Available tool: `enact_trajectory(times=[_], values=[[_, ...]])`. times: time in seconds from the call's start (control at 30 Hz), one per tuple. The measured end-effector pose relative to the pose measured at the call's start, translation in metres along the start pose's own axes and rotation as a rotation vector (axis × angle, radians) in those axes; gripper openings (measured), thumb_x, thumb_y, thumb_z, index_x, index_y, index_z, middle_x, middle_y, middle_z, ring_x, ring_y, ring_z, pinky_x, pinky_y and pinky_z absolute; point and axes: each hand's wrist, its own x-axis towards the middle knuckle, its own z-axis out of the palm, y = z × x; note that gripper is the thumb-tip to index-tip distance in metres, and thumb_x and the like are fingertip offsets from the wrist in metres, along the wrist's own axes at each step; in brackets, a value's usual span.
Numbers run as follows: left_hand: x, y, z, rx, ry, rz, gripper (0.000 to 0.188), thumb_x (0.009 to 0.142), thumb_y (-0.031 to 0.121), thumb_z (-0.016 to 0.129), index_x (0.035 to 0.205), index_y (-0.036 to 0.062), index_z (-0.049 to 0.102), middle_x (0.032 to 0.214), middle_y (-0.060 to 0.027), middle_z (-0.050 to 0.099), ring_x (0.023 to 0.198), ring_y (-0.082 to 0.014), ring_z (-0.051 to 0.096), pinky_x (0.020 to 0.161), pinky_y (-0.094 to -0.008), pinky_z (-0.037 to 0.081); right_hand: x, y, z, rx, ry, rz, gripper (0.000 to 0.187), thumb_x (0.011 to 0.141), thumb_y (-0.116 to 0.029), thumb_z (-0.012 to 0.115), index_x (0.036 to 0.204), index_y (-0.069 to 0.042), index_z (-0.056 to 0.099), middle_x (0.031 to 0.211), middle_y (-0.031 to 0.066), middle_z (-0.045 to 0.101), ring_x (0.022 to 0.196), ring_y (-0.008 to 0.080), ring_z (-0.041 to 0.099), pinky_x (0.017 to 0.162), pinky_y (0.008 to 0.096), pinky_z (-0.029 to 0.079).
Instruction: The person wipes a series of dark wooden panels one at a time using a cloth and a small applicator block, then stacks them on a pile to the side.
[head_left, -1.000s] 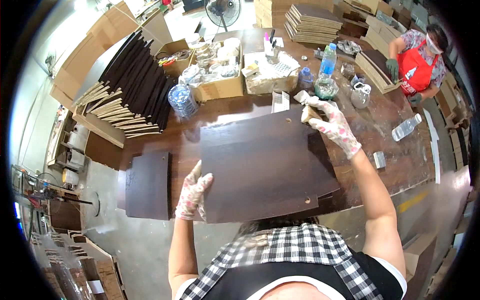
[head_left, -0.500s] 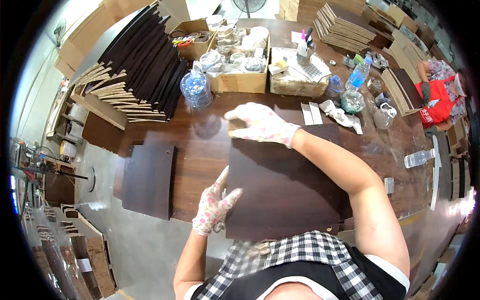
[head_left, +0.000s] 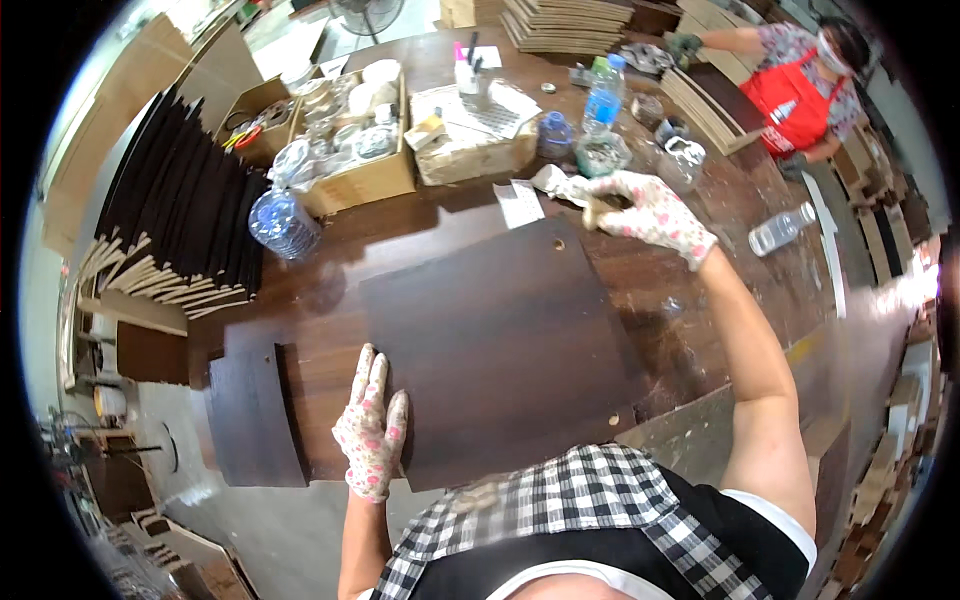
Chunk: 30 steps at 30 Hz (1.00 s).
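A large dark brown board (head_left: 490, 350) lies on the table in front of me, with a small hole near each of two right-hand corners. My left hand (head_left: 368, 430), in a white glove with pink flowers, rests at its left edge with the fingers stretched out. Over the table beyond the board's far right corner is my right hand (head_left: 650, 215), gloved alike. Its thumb and fingers are closed round a small tan-brown pad (head_left: 598, 211), whose kind I cannot make out. A crumpled white cloth (head_left: 560, 185) lies right beside that pad.
Smaller dark boards (head_left: 255, 420) lie at the left. Behind them stands a row of dark panels (head_left: 175, 200). A cardboard box of tape rolls (head_left: 365, 180), a large plastic bottle (head_left: 283, 225) and a clear bottle (head_left: 782, 229) stand or lie around. A co-worker in a red apron (head_left: 795, 105) is at the far right.
My right hand has swung from the board's far left corner to the right, past its far edge, still holding the pad. My left hand keeps to the board's left edge; the view has shifted.
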Motion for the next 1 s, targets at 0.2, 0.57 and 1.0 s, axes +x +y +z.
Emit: enact_trajectory(times=[0.2,0.57,1.0], values=[[0.007,0.010,0.001,0.089,0.027,0.090,0.045,0.093,0.017,0.068,0.137,0.0122,0.062,0.150,-0.0058,0.054,0.108,-0.0269,0.070,0.087,-0.0333,0.057,-0.002,0.000,0.054,0.023,0.338,-0.108,0.045,0.085,-0.032,0.076,0.122,-0.009,0.066,0.124,0.0137,0.067,0.120,0.0295,0.061,0.104,0.0387,0.046],[-0.002,0.001,0.008,-0.044,0.078,0.126,0.040,0.099,0.014,0.059,0.139,0.0097,0.060,0.149,-0.0095,0.055,0.116,-0.0299,0.067,0.095,-0.0346,0.055,-0.275,-0.060,0.103,0.024,0.217,0.015,0.051,0.075,-0.015,0.080,0.123,-0.007,0.068,0.111,0.0107,0.071,0.109,0.0294,0.066,0.099,0.0422,0.050],[0.009,-0.034,-0.006,-0.032,-0.059,0.208,0.034,0.100,0.024,0.059,0.132,0.0180,0.066,0.143,-0.0037,0.059,0.115,-0.0262,0.067,0.096,-0.0335,0.054,-0.212,-0.161,0.275,-0.290,0.617,-0.177,0.037,0.081,-0.027,0.077,0.115,-0.018,0.066,0.117,0.0074,0.066,0.109,0.0271,0.060,0.095,0.0424,0.047]])
